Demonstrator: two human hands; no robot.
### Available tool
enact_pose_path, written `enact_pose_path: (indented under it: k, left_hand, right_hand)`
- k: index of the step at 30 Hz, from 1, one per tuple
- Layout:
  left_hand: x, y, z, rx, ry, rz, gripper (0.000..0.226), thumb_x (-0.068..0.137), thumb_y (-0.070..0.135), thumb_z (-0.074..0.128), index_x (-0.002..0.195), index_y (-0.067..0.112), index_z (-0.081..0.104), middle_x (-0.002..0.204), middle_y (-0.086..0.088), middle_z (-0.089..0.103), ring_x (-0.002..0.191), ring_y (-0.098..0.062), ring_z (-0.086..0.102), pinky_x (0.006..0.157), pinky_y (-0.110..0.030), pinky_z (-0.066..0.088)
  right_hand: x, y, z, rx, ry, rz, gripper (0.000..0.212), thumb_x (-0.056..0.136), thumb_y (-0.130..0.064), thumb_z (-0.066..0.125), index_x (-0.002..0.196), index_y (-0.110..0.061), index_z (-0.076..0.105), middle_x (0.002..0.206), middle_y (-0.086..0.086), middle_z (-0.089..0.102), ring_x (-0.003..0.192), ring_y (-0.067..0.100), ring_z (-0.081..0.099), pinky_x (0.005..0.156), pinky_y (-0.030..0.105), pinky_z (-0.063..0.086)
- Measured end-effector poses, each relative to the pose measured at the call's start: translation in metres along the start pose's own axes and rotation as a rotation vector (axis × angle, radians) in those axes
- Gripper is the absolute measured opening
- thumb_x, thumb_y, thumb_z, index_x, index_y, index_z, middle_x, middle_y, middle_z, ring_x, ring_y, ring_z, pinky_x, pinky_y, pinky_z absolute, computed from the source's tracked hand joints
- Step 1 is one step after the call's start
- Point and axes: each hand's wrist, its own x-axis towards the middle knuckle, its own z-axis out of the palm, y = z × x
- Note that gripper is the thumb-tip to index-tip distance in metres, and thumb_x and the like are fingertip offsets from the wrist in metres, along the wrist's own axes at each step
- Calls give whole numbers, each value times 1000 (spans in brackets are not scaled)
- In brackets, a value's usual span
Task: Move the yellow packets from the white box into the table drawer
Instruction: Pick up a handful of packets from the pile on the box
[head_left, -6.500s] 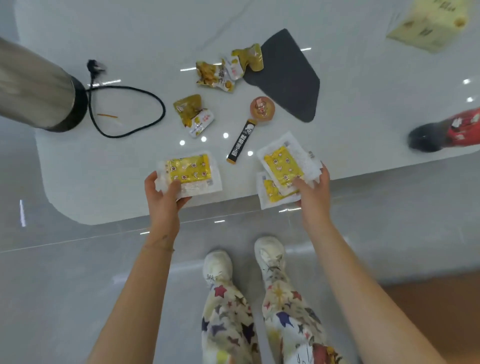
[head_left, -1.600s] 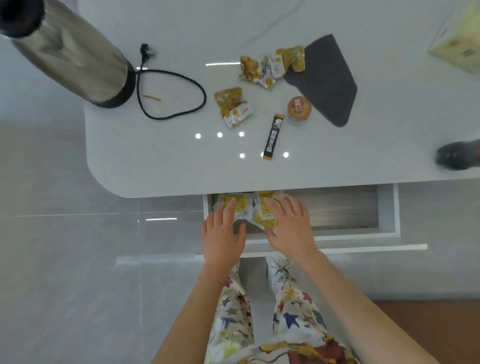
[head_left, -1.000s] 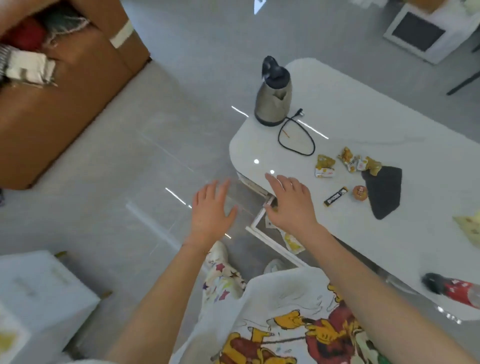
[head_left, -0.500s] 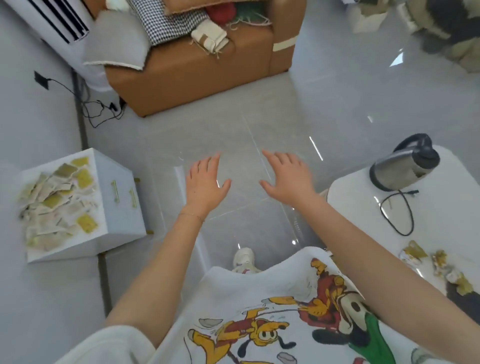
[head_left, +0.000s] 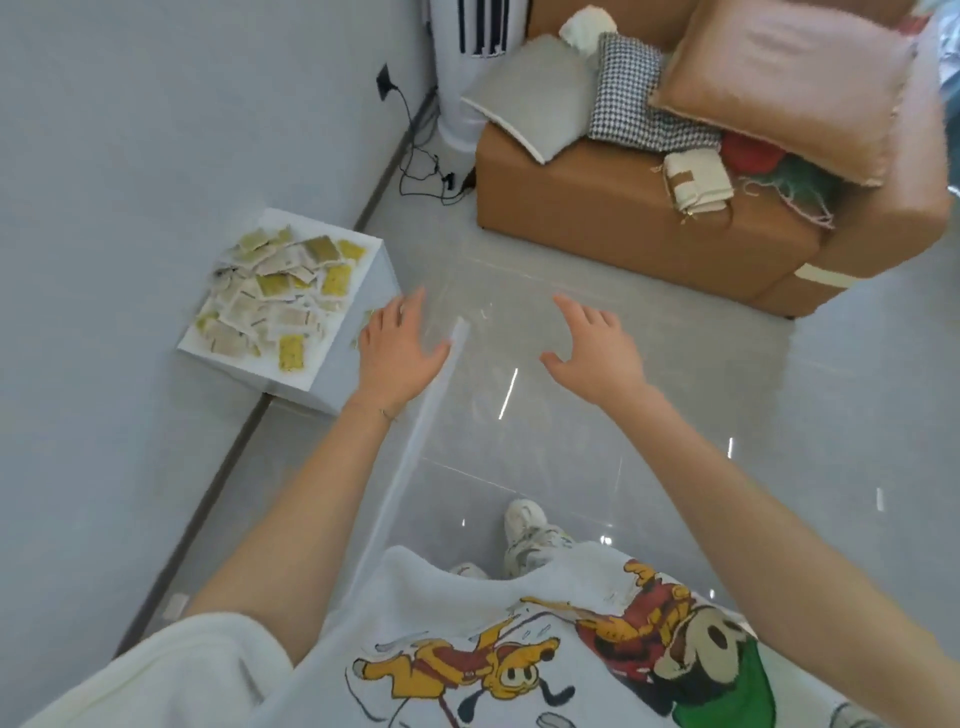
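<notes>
Nearest me, I am seeing the cartoon-print shirt (head_left: 519, 660) and one shoe (head_left: 527, 525) on the glossy grey floor (head_left: 675, 415). Both arms are reaching forward. My left hand (head_left: 397, 353) is hanging with its grip apart, fingers spread and holding nothing, just beside the right wall of the white box (head_left: 353, 332). My right hand (head_left: 592, 348) is hovering over bare floor, its grip likewise apart and empty.

The white box is sitting on the floor against the pale wall (head_left: 130, 156), open at the top and filled with a loose heap of yellow packets (head_left: 280, 291), some face up and yellow, others showing pale backs. Open floor is stretching between the box and the tan sofa (head_left: 623, 218), which is carrying cushions (head_left: 779, 78) and folded cloths. Behind it a white standing unit (head_left: 467, 62) and a trailing cable (head_left: 421, 150) are filling the corner.

Half a second ago the box lay far to my left and the worktop with its kettle was in view; now the box is lying almost under my left hand and the worktop is out of view.
</notes>
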Motion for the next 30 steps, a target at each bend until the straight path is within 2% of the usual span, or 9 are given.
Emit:
enact_pose_path:
  k: [5, 9, 18, 25, 30]
  left_hand:
    - [13, -43, -20, -40, 81, -284, 73, 90, 50, 52, 151, 26, 21, 153, -10, 28, 134, -36, 33, 109, -49, 30]
    - [13, -76, -32, -80, 120, -443, 73, 89, 49, 53, 151, 27, 22, 152, -10, 31, 134, -36, 33, 109, -49, 31]
    - [68, -166, -53, -109, 217, -584, 70, 89, 38, 61, 150, 24, 29, 156, -9, 24, 142, -31, 24, 113, -47, 23]
    - [136, -237, -46, -180, 144, -693, 67, 92, 42, 55, 151, 29, 26, 157, -9, 22, 143, -32, 21, 113, -48, 22]
    - [178, -284, -14, -304, 84, -833, 67, 93, 43, 55, 150, 29, 25, 156, -9, 26, 142, -30, 24, 114, -50, 24]
  right_hand:
    - [79, -37, -12, -46, -74, -186, 76, 88, -40, 57, 151, -25, 18, 138, 8, 46, 130, 32, 36, 99, 43, 37]
    - [130, -84, -8, -84, -133, -357, 74, 89, -40, 56, 151, -26, 18, 136, 8, 48, 128, 31, 38, 98, 43, 36]
    - [254, -207, 39, -148, -235, -588, 75, 89, -38, 55, 151, -25, 16, 144, 9, 40, 135, 30, 30, 105, 43, 33]
    - [352, -262, 78, -88, -282, -560, 74, 87, -39, 57, 150, -29, 19, 142, 3, 41, 134, 25, 30, 102, 43, 36]
    - [414, -283, 127, -54, -428, -439, 75, 89, -40, 57, 151, -28, 17, 144, 6, 40, 134, 28, 30, 105, 43, 33]
